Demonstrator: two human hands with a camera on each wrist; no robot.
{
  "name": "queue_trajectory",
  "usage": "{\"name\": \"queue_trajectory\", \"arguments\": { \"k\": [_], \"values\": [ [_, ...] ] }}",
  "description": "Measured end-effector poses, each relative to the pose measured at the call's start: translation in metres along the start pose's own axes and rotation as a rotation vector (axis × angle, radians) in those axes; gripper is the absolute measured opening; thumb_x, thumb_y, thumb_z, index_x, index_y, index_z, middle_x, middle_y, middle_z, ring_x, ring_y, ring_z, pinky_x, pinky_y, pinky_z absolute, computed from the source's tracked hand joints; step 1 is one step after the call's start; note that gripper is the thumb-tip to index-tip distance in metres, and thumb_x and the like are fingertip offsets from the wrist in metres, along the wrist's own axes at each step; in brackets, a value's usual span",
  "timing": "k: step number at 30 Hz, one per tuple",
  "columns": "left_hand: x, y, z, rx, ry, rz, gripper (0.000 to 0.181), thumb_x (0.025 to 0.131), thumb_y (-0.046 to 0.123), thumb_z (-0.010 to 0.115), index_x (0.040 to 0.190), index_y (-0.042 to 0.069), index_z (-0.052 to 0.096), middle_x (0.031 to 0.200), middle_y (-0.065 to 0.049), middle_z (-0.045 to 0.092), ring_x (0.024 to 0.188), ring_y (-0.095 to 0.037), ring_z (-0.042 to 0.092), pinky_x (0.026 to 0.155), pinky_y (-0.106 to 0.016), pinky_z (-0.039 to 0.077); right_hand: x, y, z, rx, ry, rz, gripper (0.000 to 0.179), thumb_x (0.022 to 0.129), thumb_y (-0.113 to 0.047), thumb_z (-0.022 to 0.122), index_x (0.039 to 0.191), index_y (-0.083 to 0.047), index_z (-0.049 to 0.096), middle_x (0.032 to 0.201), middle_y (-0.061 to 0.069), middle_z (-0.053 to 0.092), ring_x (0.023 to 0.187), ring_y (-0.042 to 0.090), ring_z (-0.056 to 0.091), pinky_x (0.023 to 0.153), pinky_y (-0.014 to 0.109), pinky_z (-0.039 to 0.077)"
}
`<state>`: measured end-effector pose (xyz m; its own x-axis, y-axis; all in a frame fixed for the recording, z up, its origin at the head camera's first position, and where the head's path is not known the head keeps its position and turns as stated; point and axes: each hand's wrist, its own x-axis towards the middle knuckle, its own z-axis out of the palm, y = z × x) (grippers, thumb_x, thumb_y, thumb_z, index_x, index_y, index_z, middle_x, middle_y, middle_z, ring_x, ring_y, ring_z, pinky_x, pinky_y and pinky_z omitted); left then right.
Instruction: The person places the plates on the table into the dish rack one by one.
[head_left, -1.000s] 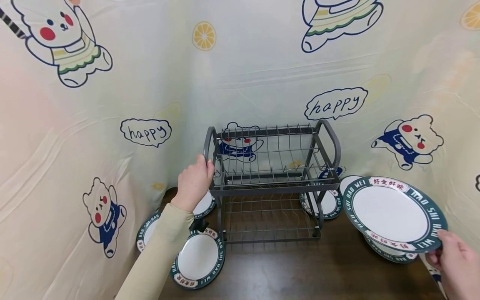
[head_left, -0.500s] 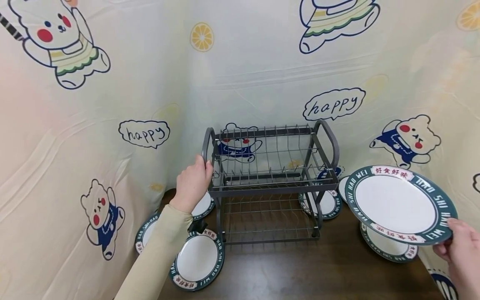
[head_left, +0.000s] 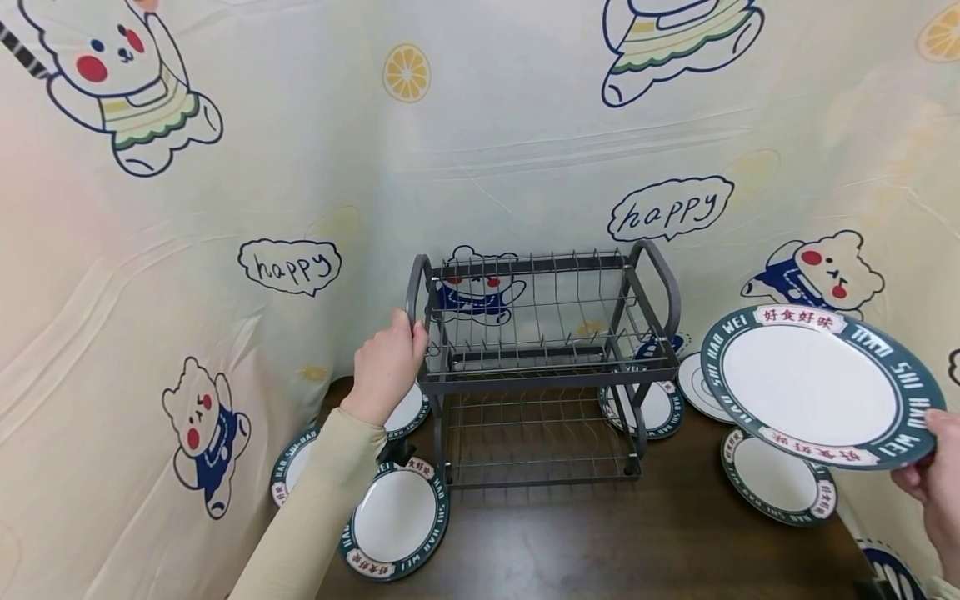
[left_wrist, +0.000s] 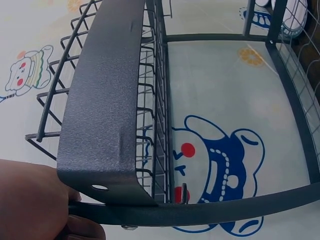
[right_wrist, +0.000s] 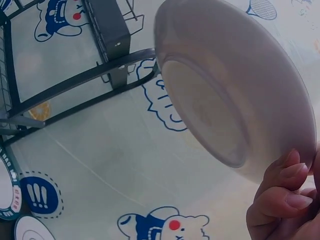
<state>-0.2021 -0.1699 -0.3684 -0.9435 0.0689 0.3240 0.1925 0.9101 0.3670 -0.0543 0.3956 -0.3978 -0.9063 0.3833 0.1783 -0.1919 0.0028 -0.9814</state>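
Note:
My left hand [head_left: 388, 367] grips the left side handle of a dark grey two-tier dish rack [head_left: 551, 381] in the head view; the left wrist view shows fingers curled round its frame bar [left_wrist: 200, 215]. At the right, my right hand [head_left: 937, 475] pinches the near right rim of a large white plate [head_left: 813, 383] with a green lettered border. That plate hangs tilted in the air, its face toward the head camera. The right wrist view shows its plain underside [right_wrist: 225, 85] with the fingertips [right_wrist: 295, 185] under the rim. Both rack tiers hold no plates.
A smaller green-rimmed plate [head_left: 780, 475] lies on the dark wooden table [head_left: 570, 542] below the held one. Another plate [head_left: 697, 387] and one behind the rack [head_left: 656, 408] lie farther back. Several more, including a front-left plate [head_left: 396, 521], lie at the left. A printed curtain [head_left: 525, 150] surrounds the table.
My right hand has raised the large plate and carried it slightly right, uncovering more of the small plates beneath and behind it. My left hand stays on the rack handle.

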Motion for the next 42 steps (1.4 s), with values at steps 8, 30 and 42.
{"name": "queue_trajectory", "arguments": {
  "k": [8,30,42],
  "values": [
    [-0.001,0.001,-0.001,0.003,-0.005,-0.002,0.025,0.11,0.023,0.045,0.095,0.004,0.047,0.059,-0.004,0.044,0.042,-0.02,0.044,0.04,-0.029,0.035,0.011,0.0,-0.003,0.161,-0.052,-0.113,0.039,0.114,-0.015,0.03,0.103,-0.017,0.068,0.072,-0.008,0.071,0.04,0.015,0.026,0.041,0.034,-0.001],
    [0.0,0.0,-0.001,0.011,-0.003,0.003,0.025,0.11,0.024,0.045,0.093,0.004,0.046,0.059,-0.003,0.043,0.043,-0.02,0.044,0.04,-0.03,0.034,0.053,-0.025,0.0,0.238,-0.1,-0.115,0.035,0.111,-0.014,0.037,0.109,-0.013,0.072,0.079,-0.003,0.077,0.034,0.009,0.039,0.042,0.033,-0.003],
    [0.0,0.002,0.0,0.012,0.004,0.006,0.024,0.11,0.023,0.047,0.094,0.004,0.046,0.059,-0.004,0.043,0.043,-0.021,0.044,0.041,-0.029,0.034,0.058,-0.05,0.021,0.188,-0.084,-0.052,0.04,0.114,-0.021,0.033,0.102,-0.016,0.07,0.072,-0.005,0.073,0.038,0.013,0.033,0.042,0.033,0.005]
  ]
}}
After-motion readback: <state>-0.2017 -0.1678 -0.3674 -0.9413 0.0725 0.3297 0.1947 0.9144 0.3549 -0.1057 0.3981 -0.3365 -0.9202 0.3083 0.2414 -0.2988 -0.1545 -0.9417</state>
